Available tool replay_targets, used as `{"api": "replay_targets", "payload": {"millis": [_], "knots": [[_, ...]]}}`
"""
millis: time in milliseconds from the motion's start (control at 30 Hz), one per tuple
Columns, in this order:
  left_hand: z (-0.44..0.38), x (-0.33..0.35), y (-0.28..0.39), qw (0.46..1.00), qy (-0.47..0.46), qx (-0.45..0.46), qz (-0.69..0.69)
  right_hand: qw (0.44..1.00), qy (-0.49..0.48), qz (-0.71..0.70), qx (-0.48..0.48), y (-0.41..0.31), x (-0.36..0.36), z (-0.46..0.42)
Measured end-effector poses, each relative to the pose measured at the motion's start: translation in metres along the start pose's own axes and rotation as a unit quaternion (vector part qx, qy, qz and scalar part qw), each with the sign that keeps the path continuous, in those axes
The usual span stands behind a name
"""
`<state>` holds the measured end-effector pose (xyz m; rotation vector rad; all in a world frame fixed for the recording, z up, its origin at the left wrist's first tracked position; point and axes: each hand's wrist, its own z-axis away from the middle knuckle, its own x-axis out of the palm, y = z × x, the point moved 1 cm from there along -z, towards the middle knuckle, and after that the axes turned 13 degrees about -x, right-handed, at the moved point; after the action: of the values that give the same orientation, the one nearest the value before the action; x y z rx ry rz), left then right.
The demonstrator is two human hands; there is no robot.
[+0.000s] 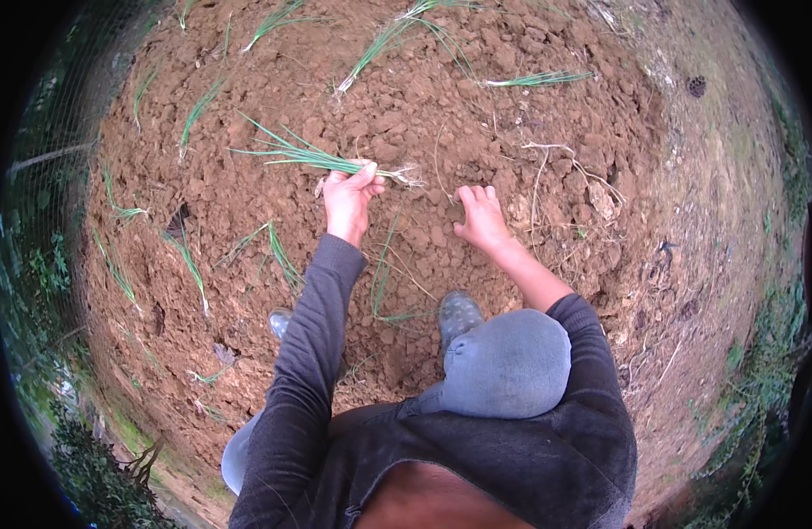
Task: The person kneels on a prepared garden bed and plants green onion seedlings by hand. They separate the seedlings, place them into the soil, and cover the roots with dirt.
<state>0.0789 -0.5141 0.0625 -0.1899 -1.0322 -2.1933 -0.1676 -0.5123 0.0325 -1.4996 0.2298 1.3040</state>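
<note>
Held between the thumb and fingers of my left hand point(354, 197) is a small bunch of green onion seedlings point(313, 156). Their green leaves point left, and the pale roots point(406, 174) stick out to the right. My right hand point(480, 215) is low over the loose brown soil point(412, 225), its fingers curled downward. A thin dry stem point(439, 155) runs to its fingertips; whether they pinch it is unclear. Between my arms, bent green leaves point(381, 281) rise from the soil in front of my boot point(460, 314).
More onion seedlings lie about the bed, including a larger bunch point(373, 56) ahead and one point(541, 79) at the right. Dry roots point(545, 147) lie beyond my right hand. Wire netting point(62, 125) borders the left side. My bent knee point(512, 364) is beside my right arm.
</note>
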Motion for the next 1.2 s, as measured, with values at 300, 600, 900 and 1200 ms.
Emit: {"api": "replay_targets", "payload": {"millis": [300,600,900,1200], "knots": [[0.003,0.022,-0.022,1.0,-0.011,-0.009,0.027,0.936,0.127,-0.322,0.068,0.02,-0.012,-0.004],[0.003,0.033,-0.021,1.0,-0.004,0.002,0.016,0.923,0.023,-0.336,0.185,0.026,-0.002,-0.018],[0.004,0.045,-0.023,1.0,-0.014,0.004,0.009,0.953,0.223,-0.18,0.099,0.058,0.024,-0.019],[0.007,0.042,-0.019,1.0,0.007,0.025,-0.001,0.996,-0.054,0.022,-0.071,0.012,-0.01,-0.046]]}}
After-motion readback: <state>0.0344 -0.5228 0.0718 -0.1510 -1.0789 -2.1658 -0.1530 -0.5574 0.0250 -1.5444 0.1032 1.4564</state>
